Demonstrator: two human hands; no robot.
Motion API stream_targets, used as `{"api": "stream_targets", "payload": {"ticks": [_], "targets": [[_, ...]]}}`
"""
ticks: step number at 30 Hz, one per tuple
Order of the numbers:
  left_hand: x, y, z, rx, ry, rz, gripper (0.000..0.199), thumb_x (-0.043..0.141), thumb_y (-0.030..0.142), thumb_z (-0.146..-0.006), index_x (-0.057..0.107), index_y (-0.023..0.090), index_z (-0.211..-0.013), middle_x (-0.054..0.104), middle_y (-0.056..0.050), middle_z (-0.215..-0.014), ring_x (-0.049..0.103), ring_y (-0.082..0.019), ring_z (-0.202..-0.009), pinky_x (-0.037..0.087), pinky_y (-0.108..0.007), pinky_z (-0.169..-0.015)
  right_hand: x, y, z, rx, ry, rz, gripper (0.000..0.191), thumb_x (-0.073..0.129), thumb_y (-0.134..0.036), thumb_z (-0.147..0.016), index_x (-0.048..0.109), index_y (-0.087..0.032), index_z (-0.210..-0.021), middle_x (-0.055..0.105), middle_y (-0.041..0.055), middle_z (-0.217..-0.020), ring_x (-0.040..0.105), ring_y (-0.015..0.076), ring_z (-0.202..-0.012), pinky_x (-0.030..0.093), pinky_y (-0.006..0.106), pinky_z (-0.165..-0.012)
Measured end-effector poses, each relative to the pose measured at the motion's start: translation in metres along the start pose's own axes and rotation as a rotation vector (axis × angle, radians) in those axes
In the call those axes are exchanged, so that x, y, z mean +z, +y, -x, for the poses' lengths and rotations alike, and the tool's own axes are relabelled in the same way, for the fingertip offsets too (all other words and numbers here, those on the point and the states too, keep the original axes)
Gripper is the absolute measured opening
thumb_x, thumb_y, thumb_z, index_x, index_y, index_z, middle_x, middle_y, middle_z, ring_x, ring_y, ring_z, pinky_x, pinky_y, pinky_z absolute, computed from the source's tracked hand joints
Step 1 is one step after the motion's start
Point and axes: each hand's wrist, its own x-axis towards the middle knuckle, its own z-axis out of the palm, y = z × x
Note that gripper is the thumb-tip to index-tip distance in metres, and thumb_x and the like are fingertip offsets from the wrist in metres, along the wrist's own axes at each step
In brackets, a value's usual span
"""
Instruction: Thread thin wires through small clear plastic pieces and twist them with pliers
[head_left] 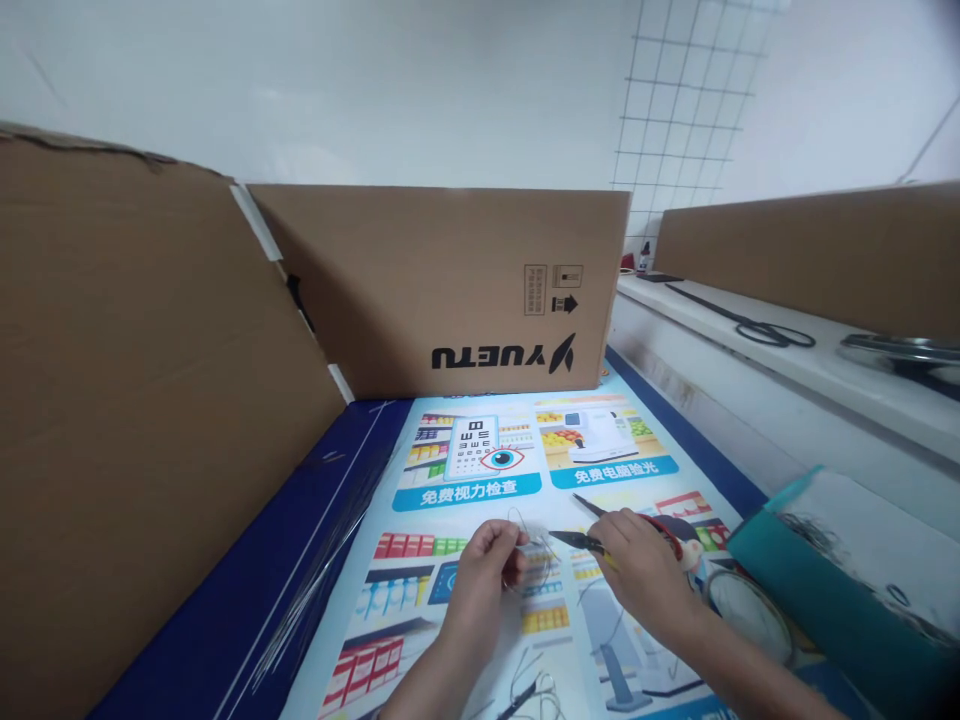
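My left hand (486, 572) is closed in a pinch on a thin wire (551, 570), bent into a loop that stands out to its right. My right hand (643, 570) is wrapped round needle-nose pliers (576, 539), whose dark tip points left, close to the wire. A second dark point shows above it, and red and yellow handle parts show around the fingers; whether this is one tool or two I cannot tell. Below the hands, at the front edge, lie several loose wire pieces (546, 697) with a dark slim tool (517, 700).
Beneath is a printed poster (465, 515) on a blue surface. Long thin wires (315, 575) lie left. A teal box (832, 580) with wire bits and a round clear container (750, 610) stand right. Cardboard panels (390, 290) rise behind and left. Scissors (772, 332) rest on the white ledge.
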Motion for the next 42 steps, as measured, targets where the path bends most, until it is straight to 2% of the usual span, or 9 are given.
{"api": "stream_targets", "payload": {"ticks": [7, 13, 19, 26, 32, 38, 42], "targets": [[0.014, 0.007, 0.013, -0.082, -0.037, 0.109, 0.022, 0.063, 0.039, -0.075, 0.059, 0.017, -0.073, 0.06, -0.002, -0.069, 0.05, -0.009, -0.053, 0.037, -0.022, -0.049, 0.013, 0.006, 0.004, 0.07, 0.084, -0.038, 0.009, 0.049, -0.012, -0.083, 0.055, -0.018, -0.087, 0.056, 0.0046, -0.082, 0.049, 0.0215, -0.082, 0.039, 0.035, -0.074], [0.021, 0.008, 0.02, -0.12, -0.09, 0.094, 0.022, 0.062, 0.04, -0.076, 0.06, 0.018, -0.072, 0.058, -0.001, -0.064, 0.047, -0.009, -0.051, 0.036, -0.021, -0.049, 0.011, 0.008, 0.007, 0.087, 0.104, -0.068, 0.01, 0.05, -0.012, -0.082, 0.055, -0.018, -0.088, 0.055, 0.0046, -0.082, 0.05, 0.0215, -0.083, 0.04, 0.035, -0.076], [0.026, 0.002, 0.024, -0.205, -0.096, 0.126, 0.023, 0.065, 0.04, -0.074, 0.06, 0.018, -0.07, 0.057, -0.001, -0.062, 0.046, -0.008, -0.049, 0.034, -0.021, -0.046, 0.007, 0.001, 0.008, 0.082, 0.181, -0.093, 0.011, 0.049, -0.012, -0.083, 0.055, -0.017, -0.089, 0.056, 0.0052, -0.081, 0.05, 0.0211, -0.083, 0.041, 0.035, -0.076], [0.034, 0.002, 0.033, -0.309, -0.096, 0.199, 0.023, 0.066, 0.038, -0.072, 0.058, 0.018, -0.065, 0.051, 0.001, -0.054, 0.04, -0.007, -0.042, 0.029, -0.02, -0.041, 0.007, -0.003, 0.01, 0.032, 0.158, -0.117, 0.012, 0.044, -0.013, -0.085, 0.056, -0.016, -0.088, 0.055, 0.0069, -0.083, 0.048, 0.0222, -0.083, 0.039, 0.036, -0.076], [0.036, 0.002, 0.035, -0.312, -0.123, 0.268, 0.023, 0.066, 0.037, -0.072, 0.059, 0.017, -0.064, 0.05, 0.001, -0.057, 0.038, -0.006, -0.042, 0.03, -0.02, -0.041, 0.009, -0.003, 0.011, 0.011, 0.17, -0.083, 0.016, 0.042, -0.012, -0.087, 0.057, -0.015, -0.09, 0.055, 0.0069, -0.083, 0.047, 0.0216, -0.084, 0.038, 0.037, -0.078], [0.038, 0.002, 0.037, -0.311, -0.037, 0.33, 0.023, 0.073, 0.034, -0.064, 0.057, 0.017, -0.065, 0.051, 0.001, -0.065, 0.038, -0.005, -0.043, 0.031, -0.019, -0.038, 0.014, -0.002, 0.013, 0.016, 0.17, -0.061, 0.017, 0.04, -0.014, -0.088, 0.057, -0.015, -0.088, 0.055, 0.0069, -0.083, 0.048, 0.0214, -0.085, 0.037, 0.038, -0.079], [0.04, 0.004, 0.039, -0.294, -0.009, 0.347, 0.022, 0.071, 0.03, -0.067, 0.055, 0.017, -0.072, 0.053, 0.001, -0.068, 0.04, -0.005, -0.044, 0.032, -0.018, -0.039, 0.017, -0.001, 0.014, 0.016, 0.179, -0.047, 0.017, 0.04, -0.014, -0.088, 0.057, -0.016, -0.087, 0.055, 0.0064, -0.082, 0.048, 0.0211, -0.083, 0.038, 0.038, -0.077]]}}
